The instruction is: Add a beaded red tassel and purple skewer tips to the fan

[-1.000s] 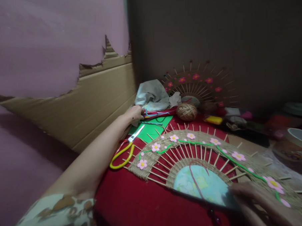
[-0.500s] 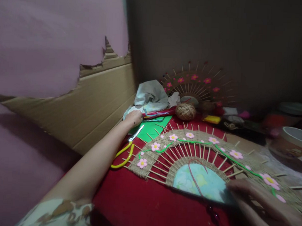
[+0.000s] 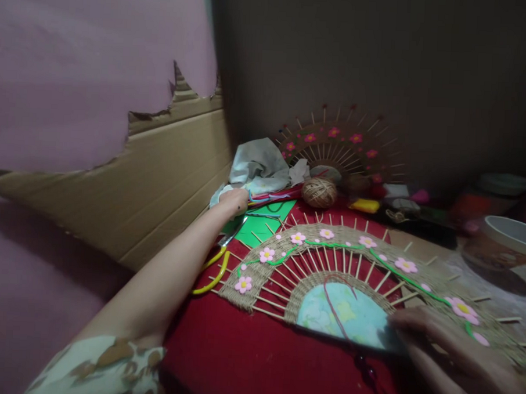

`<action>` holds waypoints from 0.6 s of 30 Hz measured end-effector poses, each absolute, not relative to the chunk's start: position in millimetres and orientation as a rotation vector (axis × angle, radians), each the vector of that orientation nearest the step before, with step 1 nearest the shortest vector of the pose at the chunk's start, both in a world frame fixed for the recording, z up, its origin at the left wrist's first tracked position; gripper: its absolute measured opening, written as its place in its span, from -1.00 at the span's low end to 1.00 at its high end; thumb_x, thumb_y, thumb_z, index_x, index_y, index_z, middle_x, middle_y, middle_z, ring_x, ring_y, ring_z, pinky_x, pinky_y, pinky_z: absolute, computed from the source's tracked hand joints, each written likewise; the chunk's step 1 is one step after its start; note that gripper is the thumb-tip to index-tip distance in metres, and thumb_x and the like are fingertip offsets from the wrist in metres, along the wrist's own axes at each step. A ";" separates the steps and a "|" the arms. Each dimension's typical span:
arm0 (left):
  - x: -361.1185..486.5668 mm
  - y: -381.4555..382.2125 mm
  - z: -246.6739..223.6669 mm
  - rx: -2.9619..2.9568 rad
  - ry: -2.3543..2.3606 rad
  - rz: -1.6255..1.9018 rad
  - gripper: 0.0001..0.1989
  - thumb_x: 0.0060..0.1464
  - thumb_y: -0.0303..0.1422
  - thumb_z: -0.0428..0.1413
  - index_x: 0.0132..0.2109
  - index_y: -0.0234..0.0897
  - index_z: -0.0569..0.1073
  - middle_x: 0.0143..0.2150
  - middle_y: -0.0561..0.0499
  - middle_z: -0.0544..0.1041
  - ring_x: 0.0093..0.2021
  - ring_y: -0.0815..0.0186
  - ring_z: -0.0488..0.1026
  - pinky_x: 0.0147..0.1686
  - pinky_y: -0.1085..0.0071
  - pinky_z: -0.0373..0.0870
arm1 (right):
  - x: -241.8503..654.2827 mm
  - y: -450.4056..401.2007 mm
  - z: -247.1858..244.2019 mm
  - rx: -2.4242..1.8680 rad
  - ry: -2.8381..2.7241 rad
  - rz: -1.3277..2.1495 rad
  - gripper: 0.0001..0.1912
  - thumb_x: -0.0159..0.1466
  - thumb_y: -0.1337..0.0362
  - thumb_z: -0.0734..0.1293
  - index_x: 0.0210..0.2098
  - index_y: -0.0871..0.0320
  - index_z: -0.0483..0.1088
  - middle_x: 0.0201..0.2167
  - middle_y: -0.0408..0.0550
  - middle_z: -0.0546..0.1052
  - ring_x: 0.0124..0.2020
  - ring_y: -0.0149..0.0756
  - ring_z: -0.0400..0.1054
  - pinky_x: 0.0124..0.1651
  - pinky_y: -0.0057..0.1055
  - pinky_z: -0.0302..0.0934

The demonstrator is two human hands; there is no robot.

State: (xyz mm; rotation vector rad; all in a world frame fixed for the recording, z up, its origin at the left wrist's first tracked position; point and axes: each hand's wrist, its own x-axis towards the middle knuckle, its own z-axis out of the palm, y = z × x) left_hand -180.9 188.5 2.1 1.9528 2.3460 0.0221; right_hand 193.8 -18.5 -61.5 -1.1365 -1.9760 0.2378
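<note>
A woven hand fan (image 3: 335, 232) with thin sticks, pink clay flowers and a green vine line lies on the red surface. Its half-round base (image 3: 340, 313) is blue with pale patches. At the base's right end, my right hand (image 3: 460, 356) pinches the fan, slightly blurred. A dark red cord (image 3: 334, 307) crosses the base and trails to dark beads (image 3: 364, 367). My left hand (image 3: 234, 203) reaches to the back left, closed beside a bundle of coloured strands (image 3: 274, 196); its fingertips are hidden. A thin dark rod (image 3: 264, 215) shows beside it, over a green sheet (image 3: 255, 228).
Yellow-handled scissors (image 3: 218, 273) lie beside my left forearm. Behind are a twine ball (image 3: 319, 192), crumpled grey cloth (image 3: 260, 162) and another flowered fan (image 3: 332, 145) against the dark wall. Torn cardboard (image 3: 181, 164) lines the left wall; a tub (image 3: 509, 248) stands right.
The view has shifted slightly, moving the scene a little left. Beside my left hand, the thin dark rod sits lower over the green sheet. My right hand stays at the fan's base.
</note>
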 end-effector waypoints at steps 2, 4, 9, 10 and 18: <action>-180.6 187.7 1.4 1.921 2.336 -0.028 -0.66 0.15 -0.28 0.06 0.05 -0.31 0.35 0.03 -0.11 0.40 -0.05 0.19 0.41 -0.11 0.16 0.40 | 190.9 -18.4 -55.2 -1.128 -1.987 0.210 -0.87 0.19 0.27 0.27 -0.25 0.02 0.40 -0.38 -0.11 0.55 -0.41 -0.32 0.48 -0.40 -0.56 0.34; -181.4 187.7 1.8 1.869 2.312 -0.086 -0.66 0.15 -0.28 0.06 0.05 -0.31 0.35 0.03 -0.11 0.40 -0.06 0.19 0.41 -0.11 0.16 0.41 | 188.0 -18.4 -50.0 -1.136 -2.014 0.203 -0.89 0.20 0.27 0.26 -0.28 0.03 0.39 -0.40 -0.11 0.54 -0.42 -0.34 0.47 -0.43 -0.58 0.33; -189.8 183.9 5.0 1.763 2.215 -0.097 -0.66 0.16 -0.27 0.06 0.04 -0.32 0.35 0.00 -0.11 0.41 -0.10 0.22 0.43 -0.16 0.18 0.43 | 186.8 -19.3 -51.8 -1.159 -2.023 0.236 -0.89 0.25 0.27 0.22 -0.25 0.05 0.37 -0.38 -0.10 0.53 -0.41 -0.37 0.46 -0.37 -0.58 0.33; -191.9 182.5 5.2 1.753 2.204 -0.084 -0.66 0.16 -0.27 0.06 0.04 -0.32 0.35 0.00 -0.11 0.42 -0.10 0.22 0.43 -0.16 0.18 0.43 | 187.2 -19.7 -53.3 -1.166 -2.020 0.231 -0.89 0.25 0.27 0.22 -0.25 0.04 0.37 -0.37 -0.10 0.52 -0.40 -0.37 0.45 -0.36 -0.58 0.33; -199.6 187.5 -6.8 1.731 2.233 -0.010 -0.66 0.15 -0.27 0.07 0.04 -0.30 0.36 0.02 -0.09 0.41 -0.06 0.19 0.41 -0.13 0.18 0.42 | 186.7 -21.1 -52.5 -1.195 -2.012 0.210 -0.88 0.24 0.29 0.21 -0.30 0.05 0.38 -0.40 -0.12 0.52 -0.40 -0.39 0.45 -0.40 -0.61 0.32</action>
